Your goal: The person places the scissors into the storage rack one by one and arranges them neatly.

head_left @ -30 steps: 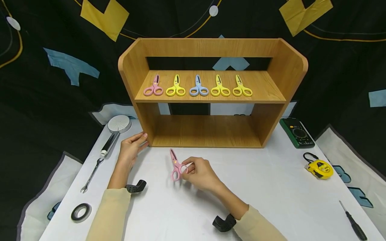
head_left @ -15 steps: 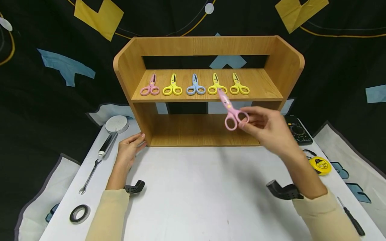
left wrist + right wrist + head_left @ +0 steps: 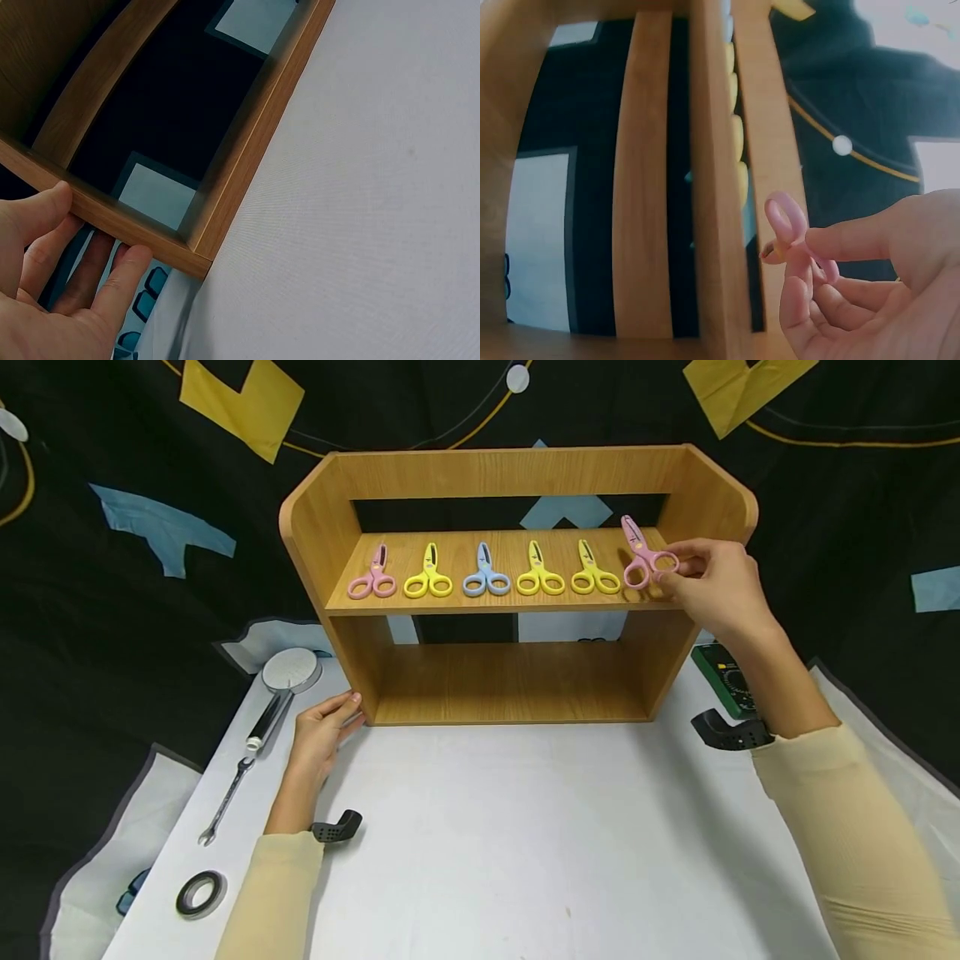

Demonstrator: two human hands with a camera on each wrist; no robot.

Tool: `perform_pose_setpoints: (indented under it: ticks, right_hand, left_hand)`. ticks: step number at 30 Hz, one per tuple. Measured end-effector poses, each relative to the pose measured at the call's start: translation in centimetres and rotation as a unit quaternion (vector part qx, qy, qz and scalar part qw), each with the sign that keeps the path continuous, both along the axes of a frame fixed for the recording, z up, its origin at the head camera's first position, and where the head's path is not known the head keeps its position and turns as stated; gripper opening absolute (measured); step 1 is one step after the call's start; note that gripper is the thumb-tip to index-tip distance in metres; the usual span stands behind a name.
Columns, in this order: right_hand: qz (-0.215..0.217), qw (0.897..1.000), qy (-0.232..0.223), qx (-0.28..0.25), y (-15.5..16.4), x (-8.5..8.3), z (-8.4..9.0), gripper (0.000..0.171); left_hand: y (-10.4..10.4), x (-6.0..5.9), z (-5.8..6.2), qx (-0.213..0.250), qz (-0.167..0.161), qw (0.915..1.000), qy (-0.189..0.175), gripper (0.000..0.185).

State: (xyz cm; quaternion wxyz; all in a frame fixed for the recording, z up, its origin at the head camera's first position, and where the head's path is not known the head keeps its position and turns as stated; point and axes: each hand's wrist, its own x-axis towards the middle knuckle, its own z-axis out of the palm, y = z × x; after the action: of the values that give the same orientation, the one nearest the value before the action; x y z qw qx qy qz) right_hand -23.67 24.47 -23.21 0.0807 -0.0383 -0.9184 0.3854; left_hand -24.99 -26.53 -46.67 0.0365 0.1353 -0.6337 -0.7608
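Observation:
In the head view my right hand (image 3: 716, 589) pinches pink scissors (image 3: 637, 545) by one handle loop, blades up, over the right end of the upper board of the wooden shelf (image 3: 517, 714). A shadow falls on the board below them. To their left lie several scissors in a row: pink scissors (image 3: 372, 578), yellow scissors (image 3: 428, 578), blue scissors (image 3: 486, 578) and more yellow scissors (image 3: 540, 577). The right wrist view shows thumb and fingers on the pink loop (image 3: 784, 214). My left hand (image 3: 67, 292) touches the shelf's lower left side with its thumb and relaxed fingers.
Along the table's left side lie a round white-topped object with a dark handle (image 3: 291, 670), a wrench (image 3: 225, 802) and a roll of black tape (image 3: 200, 894). A green multimeter (image 3: 722, 681) sits right of the shelf, partly behind my right arm.
My right hand has lifted the pink scissors from low in front of the shelf, up and rightward to the upper board. My left hand stays at the shelf's side. The view shifts slightly.

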Motion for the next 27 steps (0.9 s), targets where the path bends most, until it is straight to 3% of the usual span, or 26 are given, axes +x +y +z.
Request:
perform_pose_setpoints:
  ticks: [6,11,20,24,27]
  right_hand:
    - [-0.008,0.999,-0.030,0.009,0.3,-1.3,-0.4,0.056]
    - [0.006,0.999,-0.043,0.031,0.6,-1.5,-0.9,0.057]
    - [0.020,0.997,-0.035,0.072,0.1,-1.6,-1.3,0.057]
    - [0.010,0.997,0.004,0.077,-0.1,-1.0,-1.8,0.059]
    - [0.000,0.995,0.075,0.059,-0.2,0.3,-3.0,0.055]
  left_hand:
    - [0.1,0.1,-0.2,0.009,0.001,1.0000,0.003,0.034]
    - [0.1,0.3,-0.1,0.001,-0.002,1.0000,-0.002,0.040]
    - [0.1,0.4,-0.1,-0.003,-0.001,1.0000,0.002,0.039]
    - [0.2,0.4,0.1,-0.018,-0.008,0.9998,0.008,0.048]
    - [0.4,0.4,0.5,-0.043,-0.011,0.9989,0.013,0.054]
